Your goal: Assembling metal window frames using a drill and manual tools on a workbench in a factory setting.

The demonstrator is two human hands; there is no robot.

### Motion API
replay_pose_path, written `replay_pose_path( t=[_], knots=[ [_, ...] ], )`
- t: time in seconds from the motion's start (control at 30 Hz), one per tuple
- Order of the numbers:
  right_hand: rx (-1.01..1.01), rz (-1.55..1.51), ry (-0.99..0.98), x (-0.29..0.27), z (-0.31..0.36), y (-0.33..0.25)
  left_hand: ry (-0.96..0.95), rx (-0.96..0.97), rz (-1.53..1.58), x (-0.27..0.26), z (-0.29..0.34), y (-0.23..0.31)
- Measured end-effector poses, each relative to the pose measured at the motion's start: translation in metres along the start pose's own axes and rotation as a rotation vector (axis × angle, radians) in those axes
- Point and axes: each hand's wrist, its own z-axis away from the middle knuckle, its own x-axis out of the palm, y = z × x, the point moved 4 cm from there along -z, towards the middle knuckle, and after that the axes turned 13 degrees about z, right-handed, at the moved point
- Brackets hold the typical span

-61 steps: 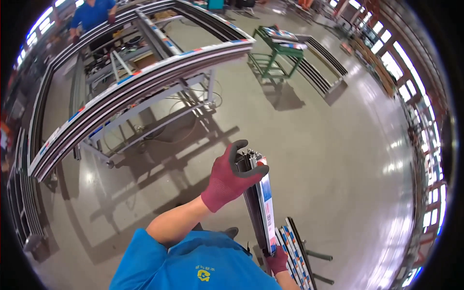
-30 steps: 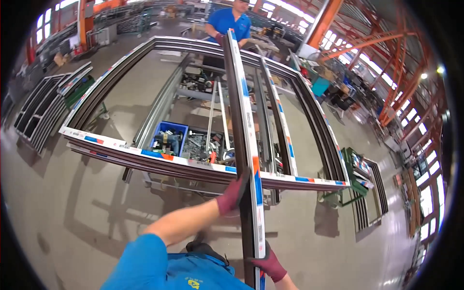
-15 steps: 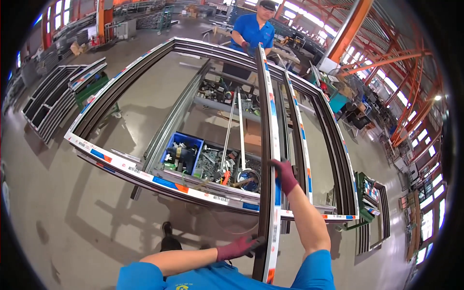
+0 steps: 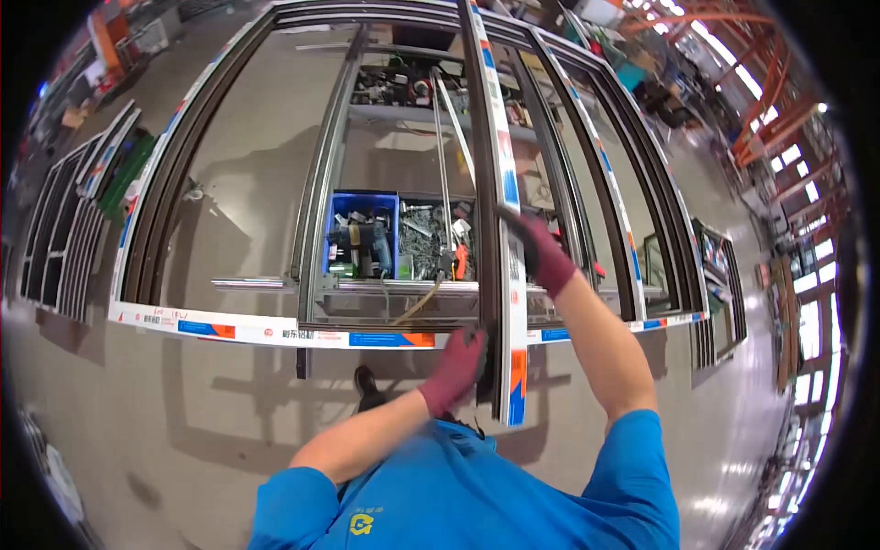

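A long dark-brown aluminium profile (image 4: 511,302) with a white, blue and orange film strip lies lengthwise across a large rectangular window frame (image 4: 275,334). Its near end juts past the frame's near rail, towards my body. My right hand (image 4: 548,258), in a maroon glove with dark fingers, grips the profile from the right, above the near rail. At the profile's left side, close to its near end, my left hand (image 4: 454,367) has its gloved fingers curled against the edge. The fingertips of both hands are partly hidden by the profile.
Under the frame, a metal work stand (image 4: 394,288) carries a blue bin (image 4: 398,234) of tools and a compartment of loose metal fittings (image 4: 423,229). An orange-handled tool (image 4: 461,261) lies there. More stacked frames (image 4: 60,234) stand at the left, others (image 4: 724,302) at the right.
The view has tilted down, and the co-worker at the far side has left it. The profile has moved away from my body, its near end now closer to the near rail. Both hands have moved forward.
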Motion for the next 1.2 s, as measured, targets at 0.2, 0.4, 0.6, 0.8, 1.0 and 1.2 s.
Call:
replay_pose_path(
  t=[0.2, 0.4, 0.6, 0.8, 1.0, 1.2],
  knots=[
    [0.005, -0.048, 0.094, 0.055, 0.048, 0.025, 0.133, 0.552, -0.489, -0.039, -0.011, 0.013],
    [-0.004, -0.065, 0.151, 0.077, 0.031, 0.02, 0.147, 0.121, -0.238, -0.049, 0.026, 0.018],
    [-0.068, -0.13, 0.083, 0.091, 0.01, 0.014, 0.318, 0.116, 0.021, -0.052, 0.045, 0.043],
    [-0.025, -0.223, 0.014, 0.103, -0.005, 0.002, 0.396, 0.359, 0.228, -0.06, 0.052, 0.052],
    [-0.04, -0.305, 0.0, 0.079, -0.022, -0.013, 0.218, 0.778, -0.61, -0.09, 0.074, 0.098],
    [-0.041, -0.261, 0.078, 0.082, -0.025, -0.013, 0.288, 0.561, -1.073, -0.117, 0.103, 0.128]
  ],
)
